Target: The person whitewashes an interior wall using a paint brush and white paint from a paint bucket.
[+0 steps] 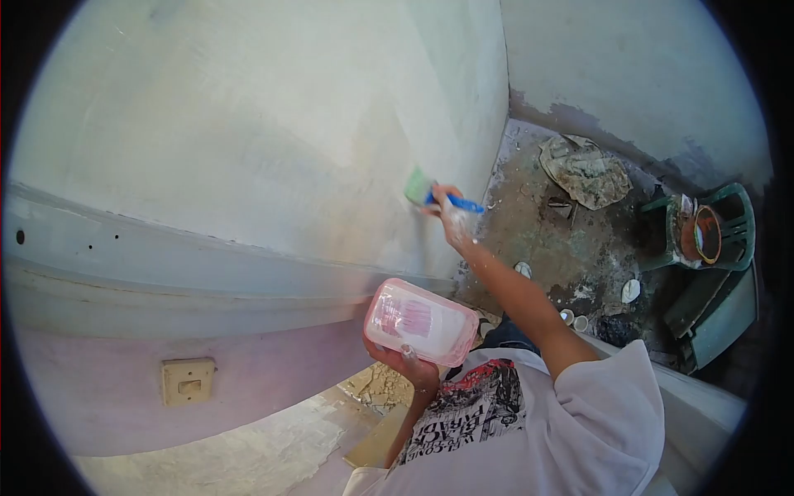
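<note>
A paintbrush (447, 201) with a blue handle and pale green bristles is in my right hand (449, 217), its fingers closed round the handle near the bristles. The bristles are at the pale wall (273, 107); whether they touch it I cannot tell. My left hand (405, 364) holds a pink rectangular container (422, 322) from below, close to my chest. White paint lies inside the container, with a pink patch showing through. White smears mark both hands.
A light switch (188, 382) is on the lilac wall at lower left. On the stained floor (538, 248) lie a crumpled sheet (584, 172) and small cups (581, 323). At the right, a green plastic chair (736, 223) holds an orange-rimmed container (707, 235).
</note>
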Demonstrator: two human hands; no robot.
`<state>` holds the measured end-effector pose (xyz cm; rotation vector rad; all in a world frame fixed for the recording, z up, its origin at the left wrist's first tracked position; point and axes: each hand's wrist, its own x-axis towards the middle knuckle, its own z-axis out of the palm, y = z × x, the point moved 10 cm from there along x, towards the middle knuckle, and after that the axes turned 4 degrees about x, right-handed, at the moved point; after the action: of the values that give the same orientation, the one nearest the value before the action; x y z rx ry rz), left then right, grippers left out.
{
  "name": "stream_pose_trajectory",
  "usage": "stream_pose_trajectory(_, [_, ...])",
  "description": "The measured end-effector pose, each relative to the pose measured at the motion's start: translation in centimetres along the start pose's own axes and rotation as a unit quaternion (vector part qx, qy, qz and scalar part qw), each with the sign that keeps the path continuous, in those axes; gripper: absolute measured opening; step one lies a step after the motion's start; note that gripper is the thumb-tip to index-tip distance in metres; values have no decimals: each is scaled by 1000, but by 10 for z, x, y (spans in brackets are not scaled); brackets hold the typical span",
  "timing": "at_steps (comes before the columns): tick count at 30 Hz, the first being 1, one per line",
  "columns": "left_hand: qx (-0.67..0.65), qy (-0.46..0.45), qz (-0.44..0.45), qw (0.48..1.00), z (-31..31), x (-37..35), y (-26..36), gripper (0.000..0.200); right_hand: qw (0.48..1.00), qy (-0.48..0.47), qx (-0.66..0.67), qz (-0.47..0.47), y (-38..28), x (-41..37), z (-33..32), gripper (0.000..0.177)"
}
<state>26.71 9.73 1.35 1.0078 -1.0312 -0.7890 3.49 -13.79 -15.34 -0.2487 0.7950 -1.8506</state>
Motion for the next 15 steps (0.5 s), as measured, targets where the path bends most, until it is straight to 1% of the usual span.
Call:
stream_pose_trajectory(1, [-5,-2,4,1000,2,2,2,92,999,19,-30,24,29,0,-44,18])
stream_pose_trajectory(2, [-8,-7,6,1000,2,1,5,93,999,25,-27,27,41,0,-75,18])
stream_pose_trajectory(3, [-5,-14,5,1000,1,1,7,93,993,73,-71,59,41,-5,-98,17])
stream_pose_trajectory(4, [9,-13,9,1000,2,4,8,93,982,118,-116,88,42,-4,-113,17])
stream_pose_trajectory(5, [24,-7,13,1000,0,6,9,94,980,142,-103,94,48,6,-111,15])
stream_pose_trajectory(6, [27,-6,12,1000,1,5,12,94,977,166,-91,103,33,10,-84,13])
stream_pose_trajectory(8, [30,-17,21,999,6,7,19,95,993,80,-38,83,-20,12,24,11])
stream_pose_trajectory(9, [31,-20,19,999,6,7,15,95,992,106,-39,63,-56,8,72,13])
stream_pose_trajectory(10, [25,-20,26,999,3,7,10,95,990,130,-40,45,-90,3,105,16])
stream_pose_trajectory(12, [19,-20,32,999,0,6,10,95,998,-40,55,4,-142,-1,153,21])
stream_pose_trajectory(13, [6,-14,20,1000,3,5,11,95,998,-42,52,3,-162,-5,157,21])
stream_pose_trajectory(15, [-8,-7,9,1000,3,5,11,94,980,-135,146,-2,-195,-13,173,26])
